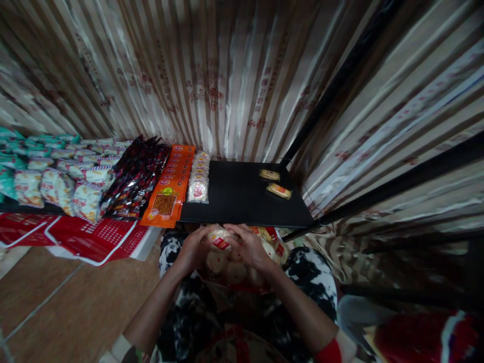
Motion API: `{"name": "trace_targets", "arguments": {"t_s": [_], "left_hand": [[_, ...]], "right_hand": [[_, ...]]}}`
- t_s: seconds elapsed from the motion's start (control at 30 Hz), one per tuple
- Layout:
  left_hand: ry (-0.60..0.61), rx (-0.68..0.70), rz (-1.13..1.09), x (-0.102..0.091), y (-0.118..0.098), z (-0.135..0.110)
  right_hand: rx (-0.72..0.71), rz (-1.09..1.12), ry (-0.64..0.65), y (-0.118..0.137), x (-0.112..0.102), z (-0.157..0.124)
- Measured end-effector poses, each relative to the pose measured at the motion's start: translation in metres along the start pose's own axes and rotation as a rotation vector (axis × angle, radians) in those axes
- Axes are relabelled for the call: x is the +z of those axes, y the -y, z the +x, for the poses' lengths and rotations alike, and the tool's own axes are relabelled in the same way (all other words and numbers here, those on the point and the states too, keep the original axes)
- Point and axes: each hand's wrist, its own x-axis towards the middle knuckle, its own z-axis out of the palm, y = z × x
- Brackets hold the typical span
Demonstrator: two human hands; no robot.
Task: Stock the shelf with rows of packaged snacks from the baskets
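Note:
My left hand [195,248] and my right hand [250,245] are closed from either side around a clear-wrapped round rice cracker pack [220,241] with a red label. They hold it just in front of the black shelf's edge. Under my hands, between my knees, lie several round pale wrapped snacks [235,272] in what looks like a bag or box. Its full outline is hidden by my arms. On the shelf [238,196], a row of similar round wrapped crackers [198,189] stands beside flat orange packets [166,196].
Two small yellow wrapped snacks [279,190] lie at the shelf's right end. Dark shiny packets [132,181], white snack bags [56,189] and green bags [11,161] fill its left. Black poles [351,201] slant along the right, and a striped curtain [227,85] hangs behind.

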Motion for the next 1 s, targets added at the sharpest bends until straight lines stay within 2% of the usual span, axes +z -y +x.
{"name": "trace_targets", "arguments": {"t_s": [0.07, 0.2, 0.27, 0.37, 0.47, 0.57, 0.67, 0.87, 1.0], "left_hand": [[-0.082, -0.024, 0.086, -0.007, -0.003, 0.007], [-0.511, -0.035, 0.32, -0.012, -0.003, 0.02], [-0.644, -0.006, 0.404, -0.008, 0.002, 0.026], [-0.605, 0.05, 0.476, 0.001, 0.018, 0.038], [-0.534, 0.071, 0.496, 0.008, 0.04, 0.052], [-0.509, 0.074, 0.502, 0.008, 0.057, 0.064], [-0.495, 0.098, 0.496, 0.007, 0.068, 0.07], [-0.522, 0.107, 0.531, 0.012, 0.076, 0.077], [-0.504, 0.111, 0.551, 0.009, 0.068, 0.077]], "right_hand": [[0.072, 0.076, 0.013, -0.002, 0.008, 0.009], [0.222, 0.445, -0.076, -0.008, 0.035, 0.041], [0.272, 0.55, -0.142, -0.009, 0.05, 0.063], [0.299, 0.475, -0.184, -0.009, 0.068, 0.096], [0.296, 0.214, -0.192, -0.007, 0.078, 0.12], [0.287, -0.079, -0.191, -0.004, 0.08, 0.133], [0.28, -0.259, -0.184, -0.003, 0.081, 0.135], [0.244, -0.247, -0.243, -0.008, 0.083, 0.137], [0.236, -0.129, -0.244, -0.009, 0.079, 0.133]]}}
